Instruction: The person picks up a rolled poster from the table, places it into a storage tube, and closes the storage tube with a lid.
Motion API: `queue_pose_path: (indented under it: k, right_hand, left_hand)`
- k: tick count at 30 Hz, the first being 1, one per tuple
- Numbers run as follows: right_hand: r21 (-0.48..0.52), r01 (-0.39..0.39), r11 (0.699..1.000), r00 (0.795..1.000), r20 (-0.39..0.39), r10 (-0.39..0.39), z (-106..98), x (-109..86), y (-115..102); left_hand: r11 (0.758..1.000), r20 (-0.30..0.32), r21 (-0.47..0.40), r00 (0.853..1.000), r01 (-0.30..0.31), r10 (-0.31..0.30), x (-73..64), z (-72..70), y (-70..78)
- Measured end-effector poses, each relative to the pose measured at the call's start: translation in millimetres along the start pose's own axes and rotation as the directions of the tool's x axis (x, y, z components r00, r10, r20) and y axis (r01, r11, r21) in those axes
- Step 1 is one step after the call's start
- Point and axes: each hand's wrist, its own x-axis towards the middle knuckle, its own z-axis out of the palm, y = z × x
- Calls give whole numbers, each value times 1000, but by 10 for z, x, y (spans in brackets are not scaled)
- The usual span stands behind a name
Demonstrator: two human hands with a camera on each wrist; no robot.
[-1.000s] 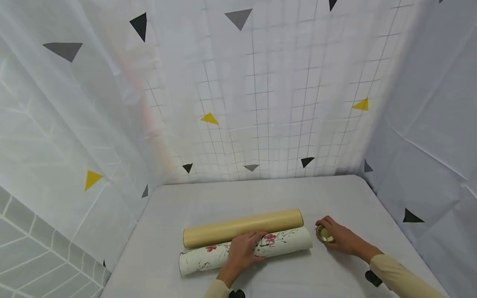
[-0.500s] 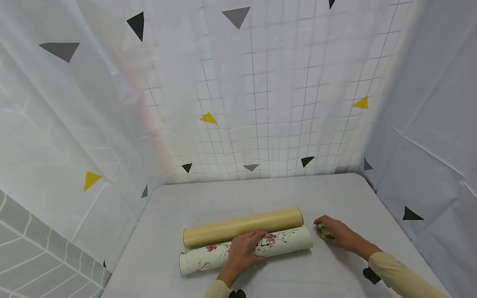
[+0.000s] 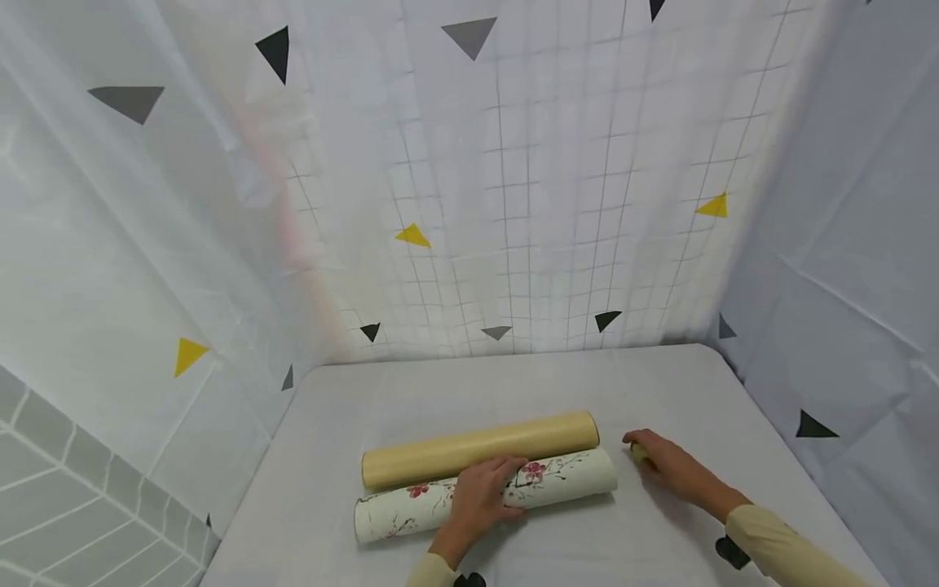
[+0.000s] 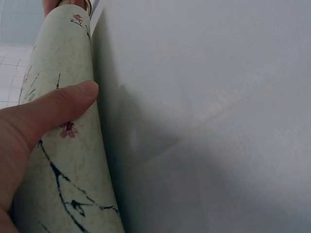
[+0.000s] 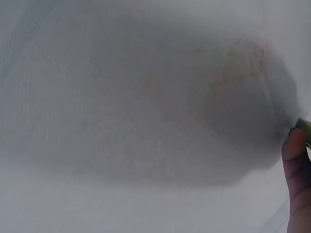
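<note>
In the head view my left hand (image 3: 480, 493) lies over a white cylindrical tube (image 3: 561, 479) printed with pink blossoms and dark branches. Its thumb sits on the near side and its fingers reach over the top; the thumb (image 4: 60, 104) also crosses the print in the left wrist view. Just beyond the tube's right end, my right hand (image 3: 671, 469) pinches a small round gold-coloured cap (image 3: 641, 452), mostly hidden by the fingers. Only a sliver of the cap (image 5: 304, 128) shows in the right wrist view. A plain yellow tube (image 3: 477, 448) lies along the far side of the printed one.
Both tubes lie on a table with a white cover (image 3: 367, 391). Behind it hangs a pale curtain (image 3: 543, 204) with grid lines and triangles. Similar sheets hang at the left and right sides.
My right hand has turned the cap, so its round face no longer shows to the head camera. The left hand and both tubes have stayed in place.
</note>
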Motion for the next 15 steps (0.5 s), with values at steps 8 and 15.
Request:
queue_pose_path:
  k: [8,15]
  right_hand:
    - [36,-35,999,997,-72,37,32,18,-34]
    - [197,-132,971,990,-15,138,72,19,-116]
  left_hand:
    - [1000,-26,3,1000,-1,1,4,13,3]
    - [1000,-7,-20,1000,18,-18,30,-28,54]
